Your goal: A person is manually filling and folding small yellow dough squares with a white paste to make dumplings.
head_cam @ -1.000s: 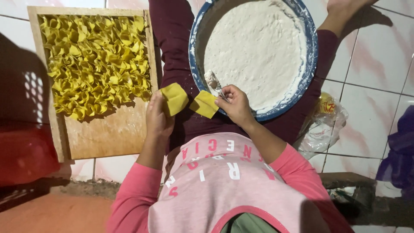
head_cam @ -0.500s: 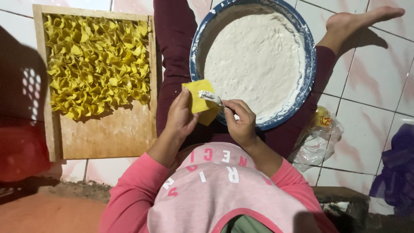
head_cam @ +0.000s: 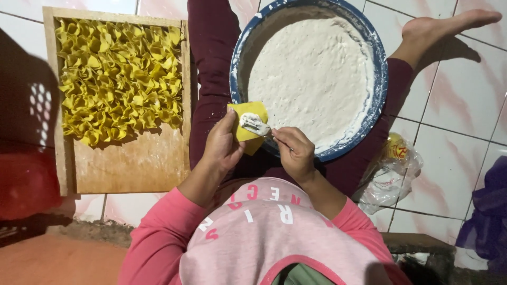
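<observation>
My left hand (head_cam: 222, 145) holds a square yellow dough wrapper (head_cam: 250, 124) flat on its fingers, just over the near rim of a blue bowl (head_cam: 377, 95) full of white filling. My right hand (head_cam: 294, 153) grips a small spoon (head_cam: 254, 124) whose tip, loaded with white filling, rests on the middle of the wrapper. The bowl sits on my lap between my legs in dark red trousers. To my left lies a wooden board (head_cam: 132, 163) with several folded yellow dumplings (head_cam: 116, 79) packed on its far half.
The floor is white tile with pink marks. A crumpled clear plastic bag (head_cam: 391, 174) with yellow wrappers lies by my right thigh. My bare foot (head_cam: 443, 29) reaches to the far right. A red object (head_cam: 21, 184) sits at the left, purple cloth (head_cam: 488, 216) at the right.
One second ago my hands held two separate wrappers. Now my left hand holds one wrapper nearer the bowl and my right hand has brought the spoon of filling onto it.
</observation>
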